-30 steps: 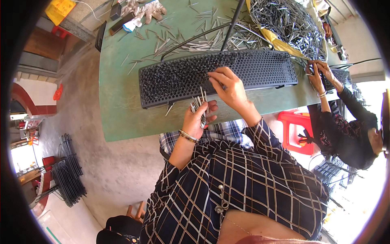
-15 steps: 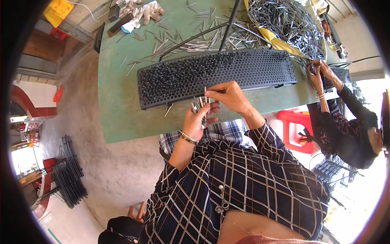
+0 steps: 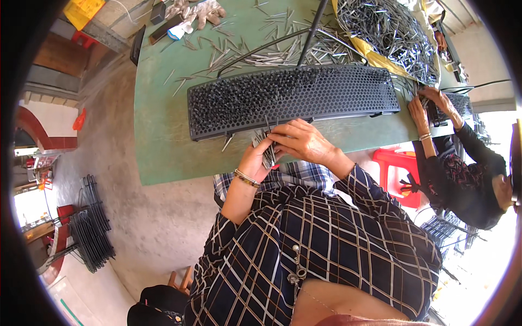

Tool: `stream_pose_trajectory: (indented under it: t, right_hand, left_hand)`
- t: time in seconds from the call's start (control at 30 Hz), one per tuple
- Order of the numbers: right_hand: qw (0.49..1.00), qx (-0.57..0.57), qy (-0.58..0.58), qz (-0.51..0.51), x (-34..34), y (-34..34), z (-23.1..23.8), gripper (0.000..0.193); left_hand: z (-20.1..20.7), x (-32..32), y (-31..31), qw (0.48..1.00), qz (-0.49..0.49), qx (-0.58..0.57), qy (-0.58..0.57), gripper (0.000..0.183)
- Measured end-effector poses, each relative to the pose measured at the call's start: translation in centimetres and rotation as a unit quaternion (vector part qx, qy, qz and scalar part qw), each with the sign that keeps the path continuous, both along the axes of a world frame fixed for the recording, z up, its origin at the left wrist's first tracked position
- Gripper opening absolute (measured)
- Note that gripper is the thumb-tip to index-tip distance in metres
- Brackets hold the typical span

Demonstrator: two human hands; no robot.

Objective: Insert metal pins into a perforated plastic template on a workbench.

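My left hand (image 3: 253,161) is closed round a bundle of thin metal strips (image 3: 267,156), held upright just off the near edge of a black perforated panel (image 3: 353,96). From the right, my right hand (image 3: 309,143) meets the bundle, its fingers bent and pressed against the strips' upper ends. One or two strips stick up above its fingertips. The fingertips themselves are partly hidden. Dark strip ends crowd the holes on the panel's left and middle, while bare holes show toward its right side.
Loose strips (image 3: 272,54) lie scattered across the green table (image 3: 163,146) behind the panel. A yellow-edged sack (image 3: 386,38) heaped with strips stands far right. Thin black bars rise behind the panel. At right, a co-worker's hands (image 3: 421,115) work beside a red stool (image 3: 385,168). Gloves (image 3: 209,13) lie far left.
My right hand has come down and left onto the bundle, its fingers closing in over the strips. The co-worker's hands have shifted slightly apart.
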State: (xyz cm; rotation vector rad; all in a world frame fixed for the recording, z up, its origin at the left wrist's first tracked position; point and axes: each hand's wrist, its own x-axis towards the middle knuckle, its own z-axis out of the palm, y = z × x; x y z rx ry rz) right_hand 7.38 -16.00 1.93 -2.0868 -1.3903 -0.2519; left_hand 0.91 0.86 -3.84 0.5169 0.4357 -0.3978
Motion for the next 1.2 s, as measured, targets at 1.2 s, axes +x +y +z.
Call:
stream_pose_trajectory:
  t: [1.2]
  right_hand:
    - [0.925,0.173,0.306,-0.145,5.0,3.7,1.2,0.015]
  left_hand:
    - [3.2,-0.5,0.9,0.998,-0.061,0.021,-0.011,0.032]
